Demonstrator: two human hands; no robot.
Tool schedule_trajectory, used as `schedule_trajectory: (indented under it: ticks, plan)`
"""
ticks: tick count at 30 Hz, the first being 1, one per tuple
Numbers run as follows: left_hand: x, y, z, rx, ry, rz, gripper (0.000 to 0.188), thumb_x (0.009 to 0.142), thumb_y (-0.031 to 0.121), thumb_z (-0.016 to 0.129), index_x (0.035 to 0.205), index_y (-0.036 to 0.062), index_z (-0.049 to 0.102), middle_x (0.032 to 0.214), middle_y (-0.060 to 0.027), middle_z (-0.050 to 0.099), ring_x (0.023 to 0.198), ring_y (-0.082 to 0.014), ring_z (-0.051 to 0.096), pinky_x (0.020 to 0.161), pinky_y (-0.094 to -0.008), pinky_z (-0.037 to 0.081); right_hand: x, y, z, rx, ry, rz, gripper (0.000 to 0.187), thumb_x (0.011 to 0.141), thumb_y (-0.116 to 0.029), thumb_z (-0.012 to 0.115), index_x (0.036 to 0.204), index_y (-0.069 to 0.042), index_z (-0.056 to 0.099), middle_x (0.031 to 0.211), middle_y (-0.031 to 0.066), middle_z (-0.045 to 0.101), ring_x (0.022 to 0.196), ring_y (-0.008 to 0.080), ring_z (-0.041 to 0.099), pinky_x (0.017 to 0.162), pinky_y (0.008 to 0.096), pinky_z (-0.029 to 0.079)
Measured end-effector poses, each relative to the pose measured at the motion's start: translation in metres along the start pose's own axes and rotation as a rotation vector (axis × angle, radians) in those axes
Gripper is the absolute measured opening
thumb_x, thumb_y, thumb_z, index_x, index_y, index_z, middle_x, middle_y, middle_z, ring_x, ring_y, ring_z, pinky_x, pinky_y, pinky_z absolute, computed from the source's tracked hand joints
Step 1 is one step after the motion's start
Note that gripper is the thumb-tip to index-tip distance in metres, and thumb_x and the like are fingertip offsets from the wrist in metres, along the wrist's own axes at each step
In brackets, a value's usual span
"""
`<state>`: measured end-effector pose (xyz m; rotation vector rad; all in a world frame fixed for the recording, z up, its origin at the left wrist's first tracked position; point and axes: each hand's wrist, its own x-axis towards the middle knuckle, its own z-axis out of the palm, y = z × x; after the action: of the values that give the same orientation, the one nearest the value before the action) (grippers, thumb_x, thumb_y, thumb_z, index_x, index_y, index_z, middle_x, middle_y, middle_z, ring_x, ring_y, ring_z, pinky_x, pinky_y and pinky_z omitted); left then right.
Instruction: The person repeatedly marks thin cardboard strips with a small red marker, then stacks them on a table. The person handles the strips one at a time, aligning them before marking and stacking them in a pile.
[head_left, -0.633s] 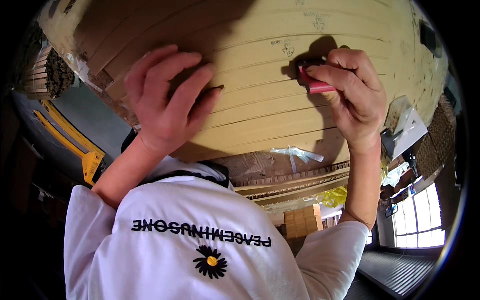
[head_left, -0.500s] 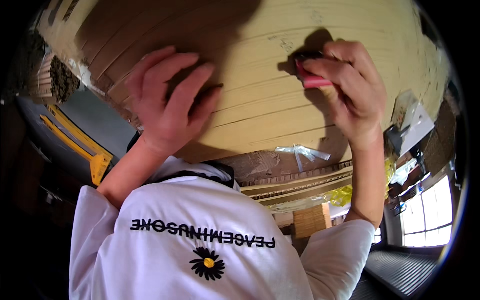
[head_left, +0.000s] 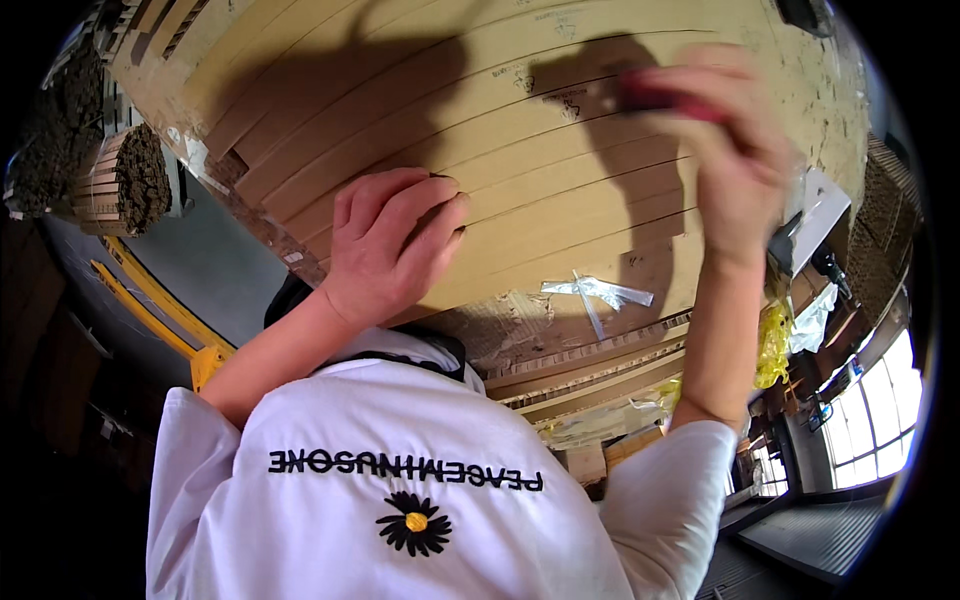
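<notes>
A tan cardboard surface [head_left: 540, 190] with long dark lines across it, like strips laid side by side, spreads before me. My left hand [head_left: 392, 235] rests on it near the front, fingers bent, tips down on the board and thumb apart from them; no object shows in it. Farther off at the right, my right hand [head_left: 735, 125] is closed around a small red tool with a dark end [head_left: 670, 95]. Motion smears hand and tool, so its exact kind is unclear. Its shadow falls across the strips, where small printed marks show.
Clear plastic tape [head_left: 597, 292] lies by the near edge, above stacked cardboard strips [head_left: 600, 365]. Bundled cardboard [head_left: 120, 180] stands at the left beyond a yellow metal frame [head_left: 150, 300]. Yellow plastic [head_left: 772, 345] and a white box-like object [head_left: 818, 215] are at the right.
My left hand has come down nearer to me and its fingers have drawn in. My right hand has moved farther away with the red tool. The view has shifted slightly.
</notes>
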<state>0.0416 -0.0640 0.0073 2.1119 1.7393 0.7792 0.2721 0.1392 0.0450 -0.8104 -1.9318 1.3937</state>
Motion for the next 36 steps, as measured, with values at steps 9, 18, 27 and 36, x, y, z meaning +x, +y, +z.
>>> schedule_trajectory:
  ticks: [9,18,27,36]
  plan:
    - [-0.007,-0.006,0.004,0.009,0.021,0.051,0.036,0.070,0.011,0.077,0.105,0.0118,0.073,0.114,-0.0025,0.066,0.101,-0.0267,0.062,0.087,-0.0402,0.046,-0.046,0.001,0.004,-0.197,-0.021,0.099,0.023,0.077,-0.001,0.081,0.100,-0.002,0.078,0.098,0.0059,0.061,0.087,0.0160,0.060,0.073,0.0265,0.048]
    - [-0.006,-0.006,0.004,-0.006,0.018,0.035,0.037,0.068,0.011,0.078,0.104,0.0126,0.073,0.112,-0.0012,0.067,0.101,-0.0255,0.062,0.087,-0.0389,0.047,-0.031,0.005,0.014,-0.327,-0.167,0.003,0.024,0.073,-0.002,0.080,0.096,-0.002,0.078,0.093,0.0077,0.059,0.079,0.0196,0.060,0.063,0.0286,0.047]
    - [-0.006,-0.007,0.006,-0.021,0.039,0.032,0.037,0.067,0.011,0.078,0.104,0.0120,0.073,0.111,-0.0022,0.068,0.100,-0.0256,0.062,0.087,-0.0388,0.047,-0.025,0.003,0.015,-0.356,-0.209,0.003,0.021,0.074,-0.001,0.078,0.095,-0.002,0.077,0.091,0.0078,0.059,0.077,0.0202,0.060,0.062,0.0293,0.047]
    - [-0.007,-0.007,0.005,-0.042,0.011,0.024,0.038,0.067,0.009,0.079,0.104,0.0114,0.073,0.114,-0.0030,0.067,0.100,-0.0260,0.061,0.088,-0.0386,0.046,-0.019,0.006,0.014,-0.416,-0.250,-0.044,0.020,0.076,-0.004,0.078,0.096,-0.004,0.076,0.092,0.0083,0.062,0.077,0.0218,0.064,0.062,0.0303,0.049]
